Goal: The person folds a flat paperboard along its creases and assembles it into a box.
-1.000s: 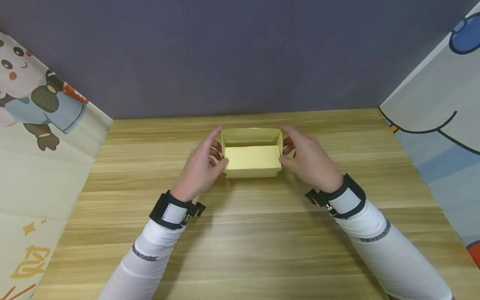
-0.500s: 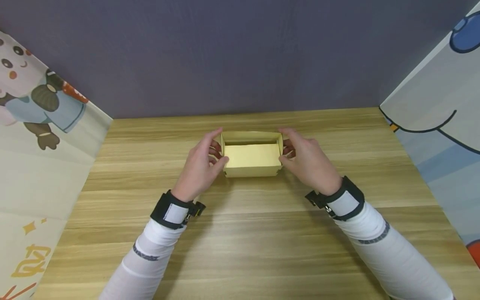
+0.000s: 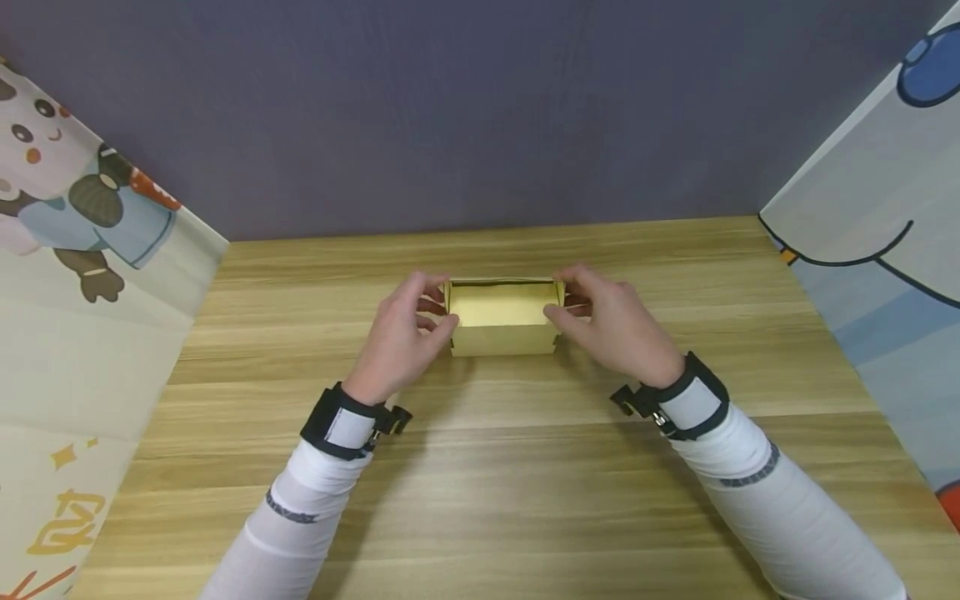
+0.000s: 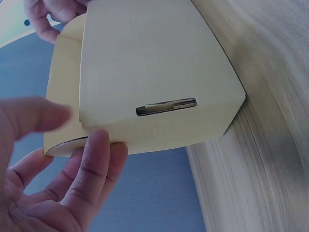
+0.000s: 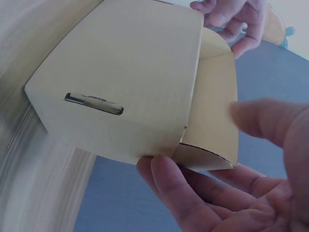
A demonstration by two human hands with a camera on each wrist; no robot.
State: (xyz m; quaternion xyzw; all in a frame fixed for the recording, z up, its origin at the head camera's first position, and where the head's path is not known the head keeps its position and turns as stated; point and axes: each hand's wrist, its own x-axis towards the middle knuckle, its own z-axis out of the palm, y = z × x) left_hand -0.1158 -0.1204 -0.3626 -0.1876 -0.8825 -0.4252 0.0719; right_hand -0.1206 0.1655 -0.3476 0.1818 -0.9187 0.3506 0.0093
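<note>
A small pale yellow cardboard box (image 3: 502, 342) sits on the table between both hands. At its back, a panel (image 4: 66, 77) with round-cornered side flaps leans over a bright yellow surface (image 3: 502, 304). My left hand (image 3: 401, 333) grips the left end, index finger at the panel's back edge and thumb near the front. Mirroring it, my right hand (image 3: 618, 325) grips the right end. Both wrist views show fingers against the box's ends and a blurred thumb beside the panel. A narrow slot (image 4: 166, 107) is cut near the front corner, with another slot (image 5: 94, 104) opposite.
The wood-grain table (image 3: 495, 500) ends at a dark blue-grey wall (image 3: 480, 117) close behind the box. Cartoon-printed panels stand left (image 3: 112, 333) and right (image 3: 862, 250). Black wrist straps with small cameras are on both arms.
The back panel's upper edge has come down and toward me, with both index fingers following it. More of the front wall shows. My right thumb has slid slightly inward.
</note>
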